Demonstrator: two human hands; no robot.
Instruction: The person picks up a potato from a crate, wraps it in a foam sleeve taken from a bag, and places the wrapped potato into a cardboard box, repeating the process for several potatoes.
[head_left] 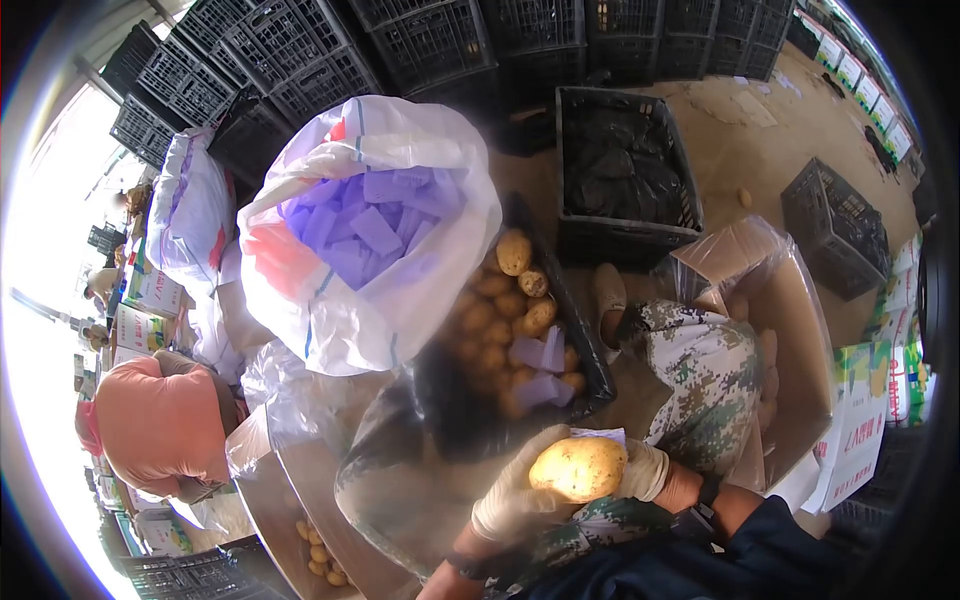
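In front of my lap, my left hand (517, 492), in a pale work glove, grips a large yellow potato (578, 470) from its left side. My right hand (643, 472), gloved too, is closed at the potato's right side, its fingertips hidden behind it. A pale purple foam sleeve (602, 434) shows along the potato's upper edge, by the right hand. Beyond them, a black-lined crate (592, 365) holds many potatoes (497, 325) and a few loose purple foam sleeves (540, 368). A big white sack (345, 335) stands open, full of purple foam sleeves (375, 230).
On my right, an open cardboard box (808, 330) contains potatoes; another box (300, 470) with potatoes is at my left. A black crate (625, 235) with black plastic lies ahead. Stacked crates (430, 45) line the back. Another person (165, 425) bends over at the left.
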